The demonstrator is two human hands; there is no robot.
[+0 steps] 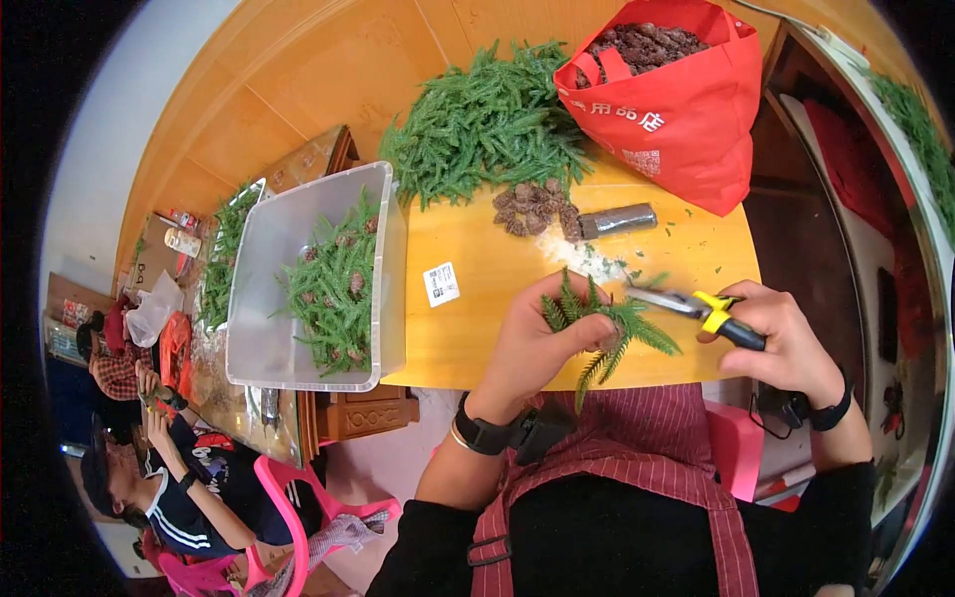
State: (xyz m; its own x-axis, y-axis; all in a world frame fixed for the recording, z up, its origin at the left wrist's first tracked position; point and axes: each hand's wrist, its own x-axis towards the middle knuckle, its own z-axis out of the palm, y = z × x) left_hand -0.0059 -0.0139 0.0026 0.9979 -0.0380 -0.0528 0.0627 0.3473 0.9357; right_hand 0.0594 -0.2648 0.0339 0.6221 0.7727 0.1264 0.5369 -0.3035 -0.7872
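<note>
My left hand (542, 338) is closed around a green artificial pine sprig (642, 333), its needled twigs fanning out past the thumb. Something brown, perhaps a pine cone, shows at the sprig's middle, mostly hidden by the fingers. My right hand (781, 333) grips the black and yellow handles of a pair of pliers (718, 313). Their silver jaws point left, close to the sprig's upper edge; whether they touch it I cannot tell. Beyond my hands lie a small heap of pine cones (532, 206), white crumbs (587, 261) and a dark grey wrapped bar (619, 220).
A clear plastic bin (393, 298) with finished-looking sprigs (338, 289) stands left. At the back are a green sprig pile (487, 124) and a red bag (676, 129) of pine cones. A white label (441, 285) lies on the yellow table (468, 348). Another person (199, 478) works at far left.
</note>
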